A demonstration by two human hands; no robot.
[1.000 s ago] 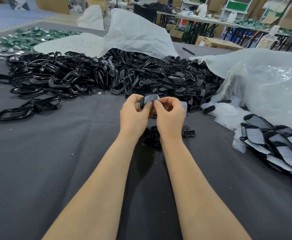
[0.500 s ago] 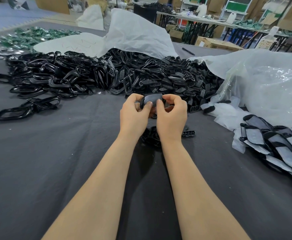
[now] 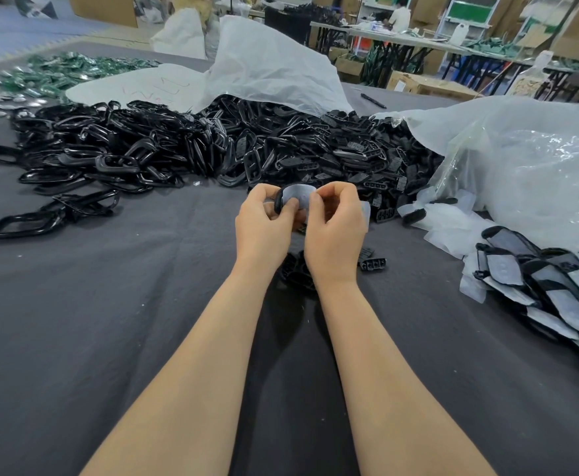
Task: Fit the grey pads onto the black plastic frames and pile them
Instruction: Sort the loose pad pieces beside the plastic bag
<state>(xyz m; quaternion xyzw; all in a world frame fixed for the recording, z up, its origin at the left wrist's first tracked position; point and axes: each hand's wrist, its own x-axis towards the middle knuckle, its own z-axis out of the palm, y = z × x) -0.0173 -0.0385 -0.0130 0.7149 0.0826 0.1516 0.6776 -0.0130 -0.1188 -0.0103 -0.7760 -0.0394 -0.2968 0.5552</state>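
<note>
Your left hand (image 3: 264,218) grips a black frame (image 3: 278,203); your right hand (image 3: 336,225) pinches the grey pad (image 3: 298,196) onto it, just before the heap of bare frames (image 3: 212,149). The finished pile (image 3: 555,286) lies right of that heap, so most work seems left.

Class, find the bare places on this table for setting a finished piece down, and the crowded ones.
Free: grey cloth left of the left hand, nearer than the black heap; also between right hand and finished pile. Crowded: far side, right edge.

Forearms extended forward, side by side; left grip (image 3: 264,228), right grip (image 3: 336,231) both curled, pinching frame (image 3: 278,202).
</note>
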